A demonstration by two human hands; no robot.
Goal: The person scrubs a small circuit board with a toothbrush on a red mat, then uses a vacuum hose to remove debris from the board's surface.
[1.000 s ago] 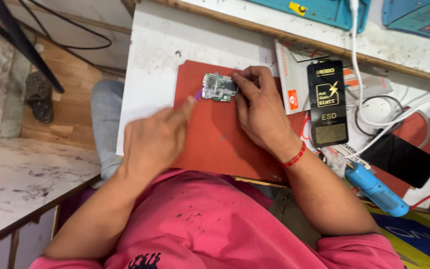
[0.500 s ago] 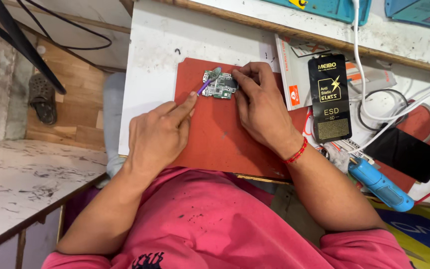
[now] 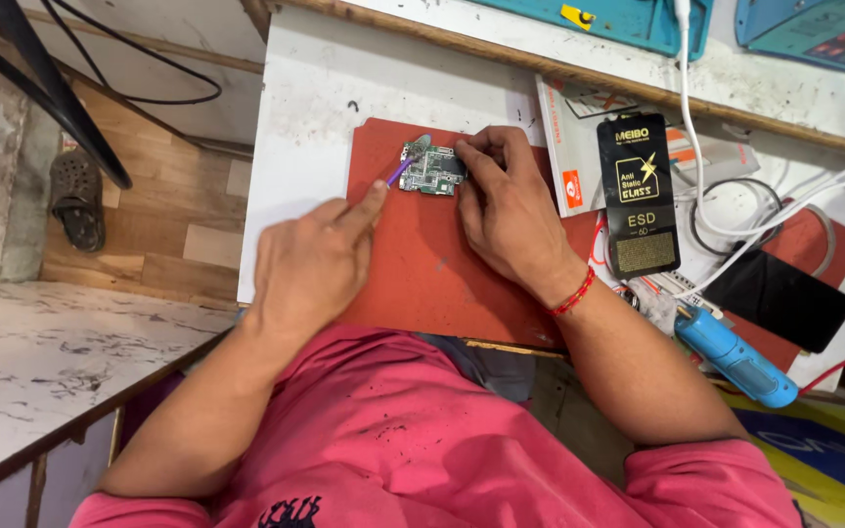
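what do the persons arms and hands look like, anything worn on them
Both arms are bare below short pink sleeves of a shirt with small dark specks. No gloves on the left hand or the right hand. The right wrist carries a thin red thread band. No watch or rings show.

Shirt: we wear a pink short-sleeved cotton shirt (image 3: pixel 422 440), flecked with small dark specks.
Print: a black mark shows at its lower edge.
Wrist: a thin red thread bracelet (image 3: pixel 573 293) circles our right wrist.
Forearms: both bare below the sleeves.
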